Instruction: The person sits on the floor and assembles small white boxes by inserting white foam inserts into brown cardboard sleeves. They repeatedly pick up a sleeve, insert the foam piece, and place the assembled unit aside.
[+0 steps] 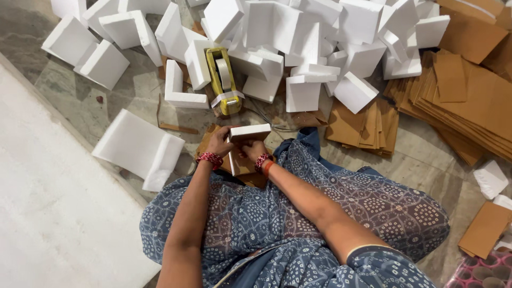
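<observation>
I sit on the floor. My left hand [220, 143] and my right hand [254, 151] both grip a small white foam corner piece [249, 132] fitted with a brown cardboard insert [241, 162], held just above my knees. A yellow tape dispenser [223, 80] with a roll of clear tape lies on the floor just beyond the hands. Red bangles circle both wrists.
A big heap of white foam corner pieces [298, 37] covers the floor ahead. Stacks of brown cardboard sheets [458, 101] lie to the right. A larger foam piece [140, 146] lies at my left, next to a white mat [48, 213]. A pink basket [482, 272] is at the bottom right.
</observation>
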